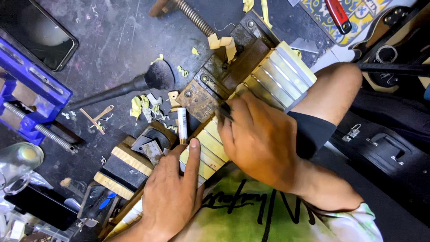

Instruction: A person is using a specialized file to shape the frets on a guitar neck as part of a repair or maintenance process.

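Fretwork appears in hand: guitar neck [268,80] lies clamped in a rusty vise [215,83] on the desk [112,40]. Right hand [257,139] pinches a small dark tool [224,111] at a fret; left hand [172,197] presses flat, fingers spread, steadying. Further strokes call for firm downward bracing.

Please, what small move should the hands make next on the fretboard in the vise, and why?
Probably draw the right hand and its dark tool a short way along the fretboard, since the tool tip sits at the board's edge beside the vise. The left hand already presses the board flat, so it looks steady enough.
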